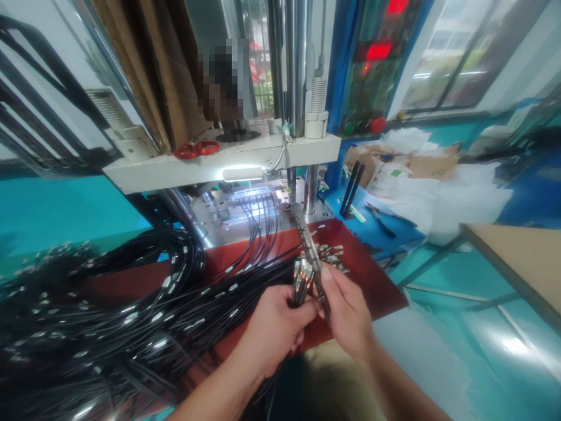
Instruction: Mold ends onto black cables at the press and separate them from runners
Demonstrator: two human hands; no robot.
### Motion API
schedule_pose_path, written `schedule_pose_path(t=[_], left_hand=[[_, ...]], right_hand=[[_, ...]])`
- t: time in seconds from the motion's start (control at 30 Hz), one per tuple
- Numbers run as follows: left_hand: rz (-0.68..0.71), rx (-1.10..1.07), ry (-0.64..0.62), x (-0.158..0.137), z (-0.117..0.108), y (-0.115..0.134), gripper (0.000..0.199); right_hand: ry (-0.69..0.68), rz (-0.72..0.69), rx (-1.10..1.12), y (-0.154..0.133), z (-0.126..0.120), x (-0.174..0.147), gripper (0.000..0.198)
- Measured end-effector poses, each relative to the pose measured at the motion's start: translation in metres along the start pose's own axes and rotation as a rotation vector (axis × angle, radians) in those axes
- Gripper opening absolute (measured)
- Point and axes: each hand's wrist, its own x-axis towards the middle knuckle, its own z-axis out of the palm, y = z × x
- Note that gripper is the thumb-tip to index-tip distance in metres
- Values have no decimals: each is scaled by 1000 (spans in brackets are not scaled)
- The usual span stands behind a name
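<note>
My left hand is closed around a small bunch of black cables, whose metal connector ends and copper-coloured wires point up out of the fist. In my right hand is a long, narrow metal bar with notches along it, tilted up toward the machine. Both hands are close together, with the bar just right of the bunch. Behind them more black cables lie across a red-brown board, some with metal tips. Several cables run into the lit metal fixture of the press.
A press plate spans above the fixture, with red-handled scissors on it. Coiled cables heap at left. Pliers lie on a blue surface at right, near white bags. A table corner juts in at far right.
</note>
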Motion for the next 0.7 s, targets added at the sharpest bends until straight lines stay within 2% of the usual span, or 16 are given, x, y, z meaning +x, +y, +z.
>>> schedule_pose_path(t=[0.2, 0.3, 0.4, 0.5, 0.7], left_hand=[[-12, -34, -30, 1, -4, 0, 25], [2, -134, -44, 1, -11, 4, 29], [40, -317, 12, 2, -19, 9, 29], [26, -476, -1, 2, -22, 11, 32], [-19, -496, -24, 2, -17, 7, 33]], right_hand=[[9, 3, -85, 1, 1, 1, 35], [15, 43, 17, 2, 3, 3, 36], [69, 80, 159, 7, 4, 5, 37], [89, 112, 239, 11, 4, 7, 37], [53, 131, 261, 11, 2, 8, 35]])
